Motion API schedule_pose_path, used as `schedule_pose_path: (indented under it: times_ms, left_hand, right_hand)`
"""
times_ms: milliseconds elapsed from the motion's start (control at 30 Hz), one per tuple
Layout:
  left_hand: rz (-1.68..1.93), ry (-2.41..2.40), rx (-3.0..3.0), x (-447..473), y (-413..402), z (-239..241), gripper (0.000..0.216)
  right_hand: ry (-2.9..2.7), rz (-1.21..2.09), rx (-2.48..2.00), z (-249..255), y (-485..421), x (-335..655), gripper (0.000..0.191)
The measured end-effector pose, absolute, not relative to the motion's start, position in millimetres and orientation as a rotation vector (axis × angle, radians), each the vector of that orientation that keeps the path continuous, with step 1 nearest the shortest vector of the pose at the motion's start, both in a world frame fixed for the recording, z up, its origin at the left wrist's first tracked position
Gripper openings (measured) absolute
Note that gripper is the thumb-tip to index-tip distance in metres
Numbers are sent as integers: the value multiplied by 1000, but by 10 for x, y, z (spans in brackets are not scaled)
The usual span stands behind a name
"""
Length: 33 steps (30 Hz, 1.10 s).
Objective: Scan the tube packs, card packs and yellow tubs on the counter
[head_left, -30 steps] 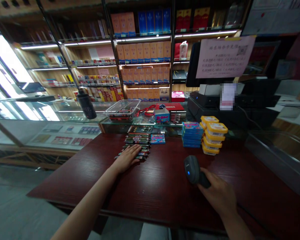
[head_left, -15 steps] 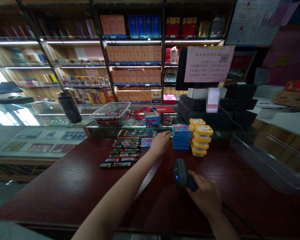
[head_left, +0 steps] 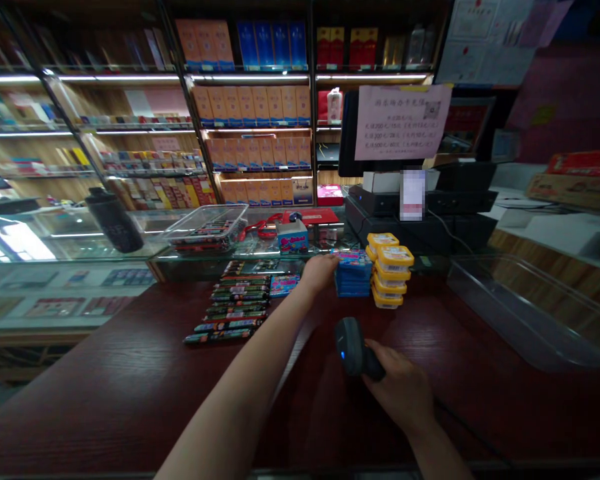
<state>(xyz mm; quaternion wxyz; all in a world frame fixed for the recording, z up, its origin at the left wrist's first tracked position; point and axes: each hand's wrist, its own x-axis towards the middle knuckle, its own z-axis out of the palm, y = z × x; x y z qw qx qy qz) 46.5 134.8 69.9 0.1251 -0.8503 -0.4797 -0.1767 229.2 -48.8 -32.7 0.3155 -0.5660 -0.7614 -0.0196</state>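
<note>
In my right hand [head_left: 403,387] is a dark handheld barcode scanner [head_left: 351,347] with a small blue light, held above the counter. My left hand [head_left: 320,273] reaches forward, its bent fingers closed on the left edge of the top packet in a stack of blue packets [head_left: 353,280]. The thumb is mostly hidden. Right beside that stack stand piled yellow-lidded tubs [head_left: 393,275]. To the left of my left hand, a row of dark patterned pens or thin sticks [head_left: 235,310] lies on the counter, with a blue-and-pink packet [head_left: 283,285] at its right end.
A clear empty-looking bin [head_left: 520,320] sits at the right of the brown counter [head_left: 110,380]. Behind, the glass ledge bears a clear tray [head_left: 205,230], a small blue box [head_left: 292,237] and a dark bottle [head_left: 114,220]. A monitor with a paper sign [head_left: 400,123] stands beyond.
My left hand has moved onto the edge of the blue stack, from just left of it. The view has swung slightly right. The scanner stays in my right hand.
</note>
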Motion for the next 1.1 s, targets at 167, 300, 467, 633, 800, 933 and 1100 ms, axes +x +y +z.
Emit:
schedule_pose_path:
  times_ms: [167, 300, 467, 633, 800, 933, 1100]
  left_hand:
    - [-510, -1269, -2370, 441, 1226, 719, 22]
    - [-419, -1179, -2465, 609, 1206, 779, 22]
    - [-873, -1366, -2457, 500, 1068, 834, 13]
    - [-2585, -1771, -2043, 290, 713, 473, 22]
    - [-3540, -1845, -1508, 235, 422, -73, 38]
    - [-3646, -1755, -1366, 210, 381, -295, 48]
    - [-3650, -1711, -1494, 185, 396, -357, 52]
  right_hand:
    - [-1985, -70, -1515, -298, -481, 2286, 38]
    - [-2000, -77, -1528, -259, -499, 2280, 38]
    - [-2003, -95, -1517, -261, -510, 2273, 39]
    - [-1980, -104, -1499, -308, -489, 2278, 38]
    - [-1963, 6, -1531, -249, -507, 2256, 43]
    - [-1886, 167, -1566, -93, -588, 2240, 40]
    - [-1762, 556, -1463, 76, -751, 2270, 36]
